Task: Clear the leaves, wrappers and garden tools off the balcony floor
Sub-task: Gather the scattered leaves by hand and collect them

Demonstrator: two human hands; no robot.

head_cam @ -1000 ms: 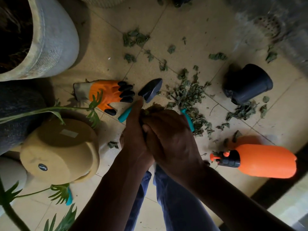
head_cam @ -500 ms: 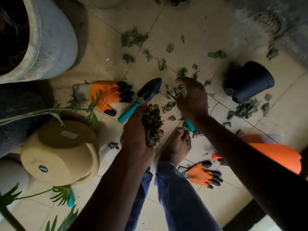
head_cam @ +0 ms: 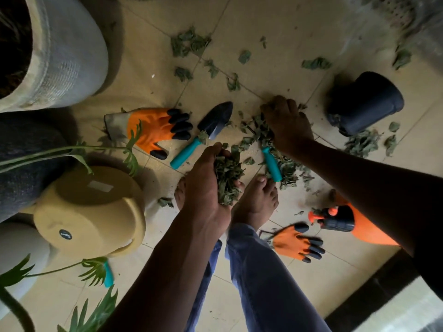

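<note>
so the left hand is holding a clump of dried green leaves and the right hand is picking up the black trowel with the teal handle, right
Not quite. The left hand does hold a clump of dried green leaves, but the right hand is down on the loose leaf pile on the floor, not on the black trowel with the teal handle, which lies untouched. The head view shows it.

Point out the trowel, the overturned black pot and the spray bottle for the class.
trowel (head_cam: 217,122), head view, on its dark blade.
black pot (head_cam: 366,104), head view, on its side wall.
spray bottle (head_cam: 338,220), head view, on its black cap.
</note>
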